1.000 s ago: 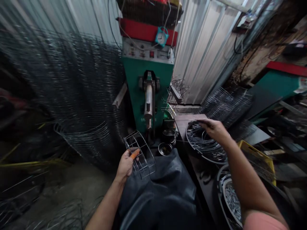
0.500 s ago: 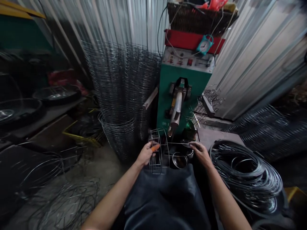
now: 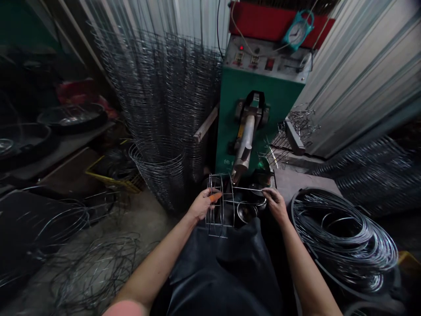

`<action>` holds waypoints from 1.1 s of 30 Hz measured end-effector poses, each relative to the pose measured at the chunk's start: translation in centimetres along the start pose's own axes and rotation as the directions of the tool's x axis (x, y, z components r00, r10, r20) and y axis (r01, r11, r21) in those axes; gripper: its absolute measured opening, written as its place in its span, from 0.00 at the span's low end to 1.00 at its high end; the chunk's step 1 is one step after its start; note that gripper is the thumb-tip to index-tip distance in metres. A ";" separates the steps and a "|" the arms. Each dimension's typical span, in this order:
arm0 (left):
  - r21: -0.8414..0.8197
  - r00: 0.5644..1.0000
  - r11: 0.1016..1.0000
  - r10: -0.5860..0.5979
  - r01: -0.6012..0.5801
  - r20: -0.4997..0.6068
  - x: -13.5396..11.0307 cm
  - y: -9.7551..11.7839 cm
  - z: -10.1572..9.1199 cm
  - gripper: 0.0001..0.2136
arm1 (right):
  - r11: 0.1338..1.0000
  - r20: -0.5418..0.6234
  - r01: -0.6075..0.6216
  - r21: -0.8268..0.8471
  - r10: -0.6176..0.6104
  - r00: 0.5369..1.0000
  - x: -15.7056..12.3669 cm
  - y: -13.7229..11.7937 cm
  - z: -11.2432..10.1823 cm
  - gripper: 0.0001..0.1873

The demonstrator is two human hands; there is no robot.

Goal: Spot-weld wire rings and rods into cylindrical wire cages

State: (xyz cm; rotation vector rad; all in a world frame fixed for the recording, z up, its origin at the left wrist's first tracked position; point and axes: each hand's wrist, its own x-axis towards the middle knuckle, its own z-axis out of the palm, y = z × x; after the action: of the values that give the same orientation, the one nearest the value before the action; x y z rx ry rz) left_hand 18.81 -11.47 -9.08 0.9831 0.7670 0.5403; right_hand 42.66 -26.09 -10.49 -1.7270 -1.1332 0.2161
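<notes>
My left hand [image 3: 201,204] is closed around one side of a round wire frame [image 3: 222,219]; an orange cover shows on a finger or thumb. In front of my lap the frame stands on its side, its hoops joined by short cross wires. My right hand [image 3: 275,202] pinches the right end of a thin straight wire [image 3: 249,189]. The wire's left end reaches the frame's edge, just under the tip of the spot welder's arm [image 3: 243,153]. Whether wire and tip touch, I cannot tell. A small metal bowl [image 3: 246,212] sits below the wire.
A green welding machine [image 3: 226,109] with a red light and a teal clock [image 3: 297,33] stands ahead. Tall stacks of wire hoops [image 3: 158,109] rise to its left. A tub of coiled wire rings [image 3: 348,237] is at right. Loose wire [image 3: 95,272] lies on the floor at left.
The view has tilted down and closer to the machine. Both hands have brought the frame and straight wire nearer the welder's tip. A red light now shows on the panel.
</notes>
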 end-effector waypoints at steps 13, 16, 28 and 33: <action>-0.019 1.000 0.999 -0.026 0.026 0.000 0.8 0.4 0.5 0.15 | 1.000 0.010 -0.024 0.012 0.024 1.000 0.6 1.0 0.2 0.15; -0.030 1.000 0.999 -0.024 0.024 0.006 1.0 0.5 0.5 0.15 | 1.000 0.016 -0.030 -0.004 0.030 0.999 0.8 0.8 0.1 0.15; -0.012 0.999 0.999 -0.050 0.051 0.021 2.0 1.1 0.4 0.17 | 0.999 0.019 -0.018 0.026 0.018 1.000 1.3 1.1 0.1 0.13; -0.006 0.999 0.999 -0.032 0.033 0.030 2.6 1.4 0.4 0.16 | 0.999 0.010 -0.023 0.044 0.022 1.000 1.7 1.9 0.3 0.14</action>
State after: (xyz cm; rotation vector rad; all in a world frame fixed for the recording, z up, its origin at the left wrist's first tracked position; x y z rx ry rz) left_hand 20.61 -9.19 -8.61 0.9694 0.7526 0.4984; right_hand 44.49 -24.69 -11.56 -1.7024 -1.1085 0.2614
